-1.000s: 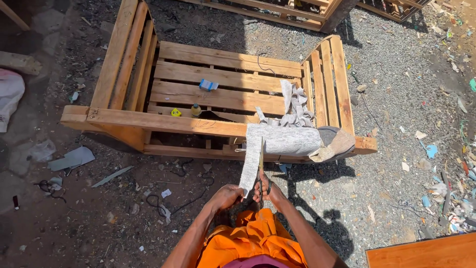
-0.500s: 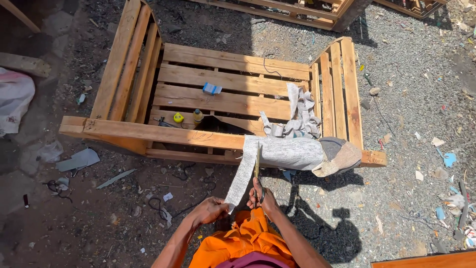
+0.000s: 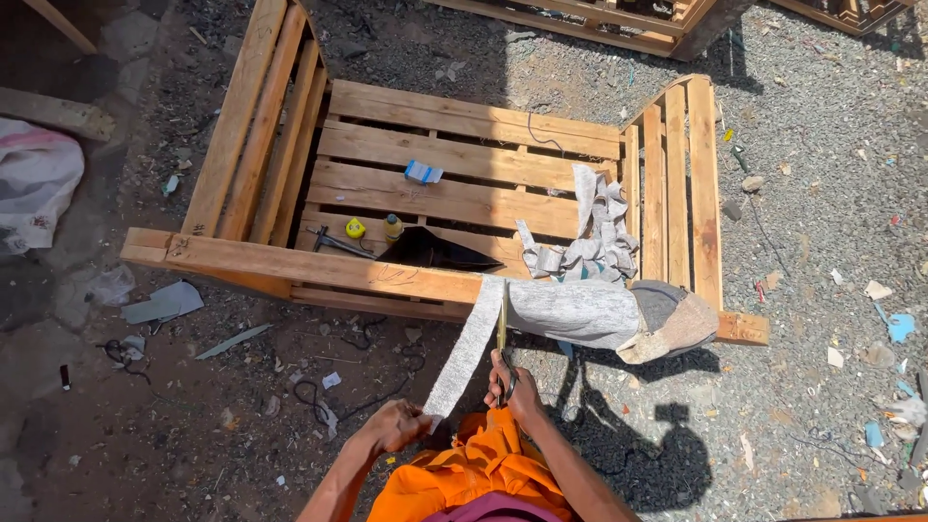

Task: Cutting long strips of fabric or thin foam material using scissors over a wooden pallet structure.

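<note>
A grey fabric roll point(image 3: 580, 311) lies across the front rail of a wooden pallet frame point(image 3: 319, 263). A long grey strip point(image 3: 466, 350) hangs from the roll toward me. My left hand point(image 3: 394, 425) pinches the strip's lower end and pulls it taut. My right hand point(image 3: 512, 385) grips scissors point(image 3: 503, 324) whose blades run up along the strip's right edge, between strip and roll. A pile of cut grey strips point(image 3: 592, 232) rests on the slats behind the roll.
On the slats lie a small blue packet point(image 3: 422, 172), a yellow tape measure point(image 3: 355, 228), a small bottle point(image 3: 392, 227), a hammer point(image 3: 333, 242) and a dark cloth point(image 3: 435, 251). Gravel and litter surround the frame. A white sack point(image 3: 34, 184) sits far left.
The scissors have moved further up the fabric toward the roll, lengthening the strip. My left hand has drawn the strip's end down and left.
</note>
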